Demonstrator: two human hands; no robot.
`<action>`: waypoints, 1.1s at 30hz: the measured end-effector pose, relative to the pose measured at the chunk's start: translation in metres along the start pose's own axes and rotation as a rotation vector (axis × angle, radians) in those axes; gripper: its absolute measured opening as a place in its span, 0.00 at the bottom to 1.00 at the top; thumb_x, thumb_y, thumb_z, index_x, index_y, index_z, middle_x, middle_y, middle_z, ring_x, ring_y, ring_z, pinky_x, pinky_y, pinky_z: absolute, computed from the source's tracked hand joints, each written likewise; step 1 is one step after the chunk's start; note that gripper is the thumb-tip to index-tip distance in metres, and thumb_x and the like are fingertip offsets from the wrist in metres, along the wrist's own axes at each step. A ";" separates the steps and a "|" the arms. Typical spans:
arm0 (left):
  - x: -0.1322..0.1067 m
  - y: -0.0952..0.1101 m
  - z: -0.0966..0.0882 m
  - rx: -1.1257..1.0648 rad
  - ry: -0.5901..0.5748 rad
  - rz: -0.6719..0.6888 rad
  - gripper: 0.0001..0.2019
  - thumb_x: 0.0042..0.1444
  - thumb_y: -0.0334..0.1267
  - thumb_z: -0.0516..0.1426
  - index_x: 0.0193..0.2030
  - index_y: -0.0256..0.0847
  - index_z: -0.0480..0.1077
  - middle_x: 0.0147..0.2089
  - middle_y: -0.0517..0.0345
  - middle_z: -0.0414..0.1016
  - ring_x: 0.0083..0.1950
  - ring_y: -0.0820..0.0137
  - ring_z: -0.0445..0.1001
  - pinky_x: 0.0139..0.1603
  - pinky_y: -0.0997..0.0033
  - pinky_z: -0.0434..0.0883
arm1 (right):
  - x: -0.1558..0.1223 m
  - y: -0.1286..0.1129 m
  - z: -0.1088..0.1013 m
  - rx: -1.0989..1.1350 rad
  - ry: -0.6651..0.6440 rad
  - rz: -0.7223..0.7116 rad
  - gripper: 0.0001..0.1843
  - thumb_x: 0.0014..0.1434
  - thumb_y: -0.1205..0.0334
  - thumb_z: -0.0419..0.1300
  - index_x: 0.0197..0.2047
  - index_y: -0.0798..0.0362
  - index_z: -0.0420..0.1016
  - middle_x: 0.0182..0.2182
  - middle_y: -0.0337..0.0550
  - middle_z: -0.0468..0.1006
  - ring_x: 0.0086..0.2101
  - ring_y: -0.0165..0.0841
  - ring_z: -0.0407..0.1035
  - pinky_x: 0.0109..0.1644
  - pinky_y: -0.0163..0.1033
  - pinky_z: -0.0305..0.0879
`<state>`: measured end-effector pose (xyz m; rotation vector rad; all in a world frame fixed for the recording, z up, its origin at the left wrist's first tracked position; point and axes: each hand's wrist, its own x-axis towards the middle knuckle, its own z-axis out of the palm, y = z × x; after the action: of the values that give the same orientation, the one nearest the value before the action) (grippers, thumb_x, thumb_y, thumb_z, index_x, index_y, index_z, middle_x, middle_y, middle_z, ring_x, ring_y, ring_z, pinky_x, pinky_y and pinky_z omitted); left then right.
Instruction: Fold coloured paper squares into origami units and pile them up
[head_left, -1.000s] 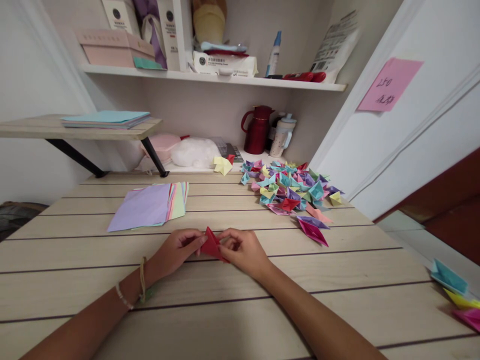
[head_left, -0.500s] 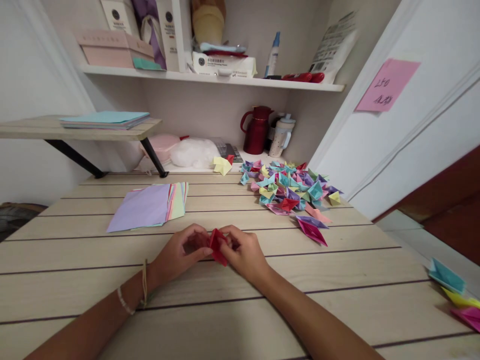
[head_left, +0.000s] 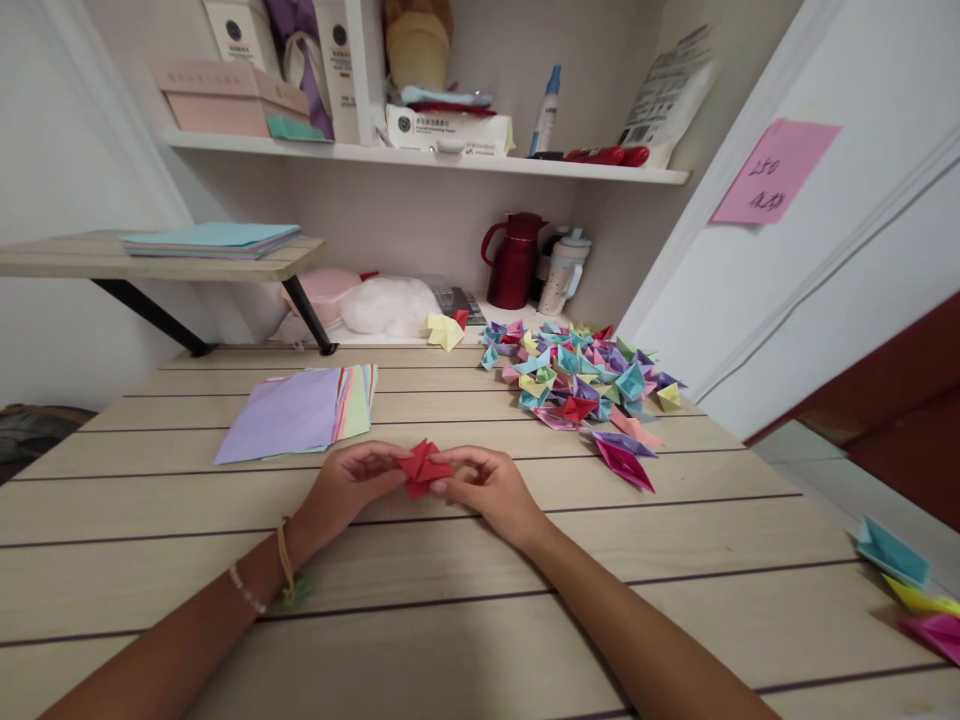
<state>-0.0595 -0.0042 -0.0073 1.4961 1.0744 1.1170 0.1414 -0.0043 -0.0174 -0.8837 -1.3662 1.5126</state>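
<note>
A small piece of folded red origami paper (head_left: 422, 468) is held just above the middle of the wooden table (head_left: 420, 620), with several pointed flaps spread out. My left hand (head_left: 360, 482) pinches its left flap between thumb and fingers. On the other side, my right hand (head_left: 491, 492) grips the right flap the same way. Behind and to the left lies a stack of coloured paper sheets (head_left: 281, 415), purple on top. To the right rear is a heap of folded paper boats (head_left: 577, 370) in many colours.
Purple and magenta paper boats (head_left: 626, 465) lie in front of the heap. More boats (head_left: 892, 550) sit at the far right edge. A yellow folded piece (head_left: 445, 331) is at the back. At left stands a raised shelf (head_left: 300, 262); a red jug (head_left: 514, 262) stands behind.
The red paper has gone from a narrow, upright folded shape to a flatter form with flaps spread. Both hands have shifted slightly and now hold its opposite sides.
</note>
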 end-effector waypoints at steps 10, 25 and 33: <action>-0.001 -0.002 0.002 0.094 -0.012 0.013 0.07 0.49 0.39 0.59 0.33 0.38 0.72 0.28 0.59 0.75 0.30 0.72 0.71 0.31 0.74 0.68 | 0.001 0.000 0.001 -0.003 0.067 -0.015 0.17 0.48 0.55 0.62 0.41 0.54 0.73 0.25 0.39 0.74 0.20 0.24 0.64 0.22 0.29 0.60; -0.004 -0.004 0.005 0.031 -0.104 0.052 0.13 0.46 0.35 0.62 0.40 0.38 0.71 0.40 0.53 0.75 0.41 0.67 0.73 0.44 0.65 0.70 | -0.003 0.001 0.005 -0.342 0.067 -0.178 0.16 0.46 0.62 0.64 0.41 0.51 0.76 0.24 0.38 0.73 0.22 0.25 0.61 0.25 0.30 0.58; -0.002 0.000 0.005 0.214 -0.096 0.105 0.06 0.51 0.38 0.57 0.32 0.38 0.71 0.30 0.58 0.71 0.33 0.71 0.68 0.33 0.73 0.67 | -0.006 -0.002 0.007 -0.323 0.002 -0.132 0.14 0.52 0.54 0.59 0.37 0.52 0.78 0.22 0.39 0.76 0.21 0.26 0.63 0.23 0.30 0.57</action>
<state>-0.0547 -0.0069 -0.0078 1.7744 1.0861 1.0140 0.1377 -0.0128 -0.0145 -0.9698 -1.6629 1.2098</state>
